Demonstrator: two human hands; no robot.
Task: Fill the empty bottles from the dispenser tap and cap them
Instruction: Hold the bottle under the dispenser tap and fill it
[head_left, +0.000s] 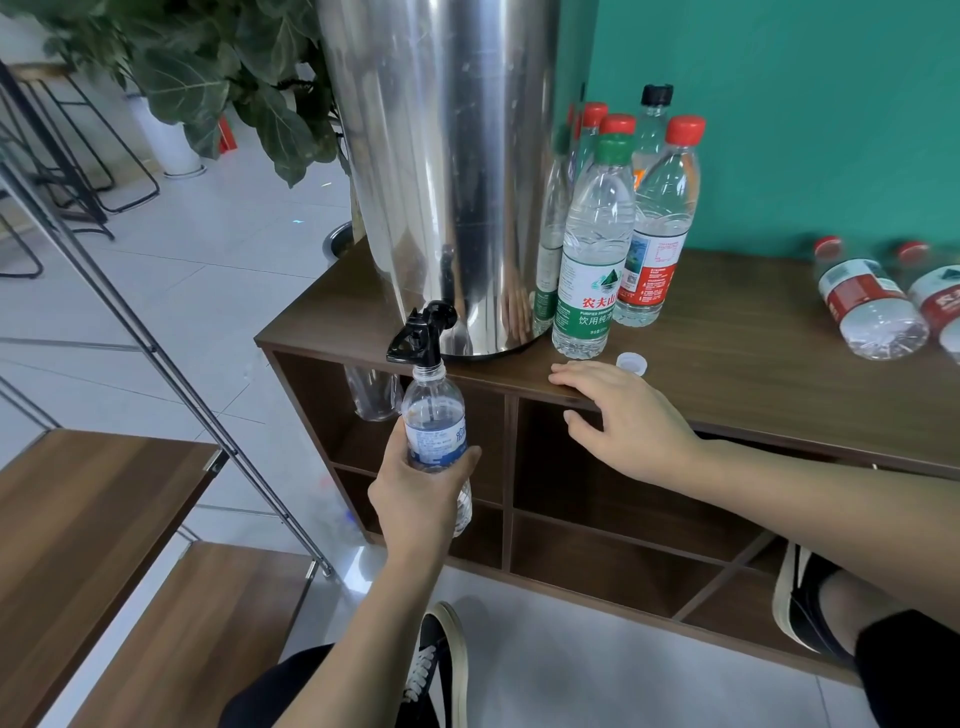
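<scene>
- I see the open bottle (435, 415) held upright, long axis vertical, its uncapped mouth pointing up right under the black tap (420, 334) of the steel dispenser (441, 171).
- The bottle is clear plastic with a blue and white label; I cannot tell its water level.
- My left hand (415, 493) has its fingers wrapped round the bottle's lower half, in front of the dispenser and below the bench (753, 332) edge.
- My right hand (623, 415) lies flat, fingers relaxed, on the bench edge to the right of the dispenser.
- A white cap (631, 362) lies just beyond that hand.
- Capped bottles (618, 228) stand right of the dispenser; two more lie on their sides (867, 306) farther right.
</scene>
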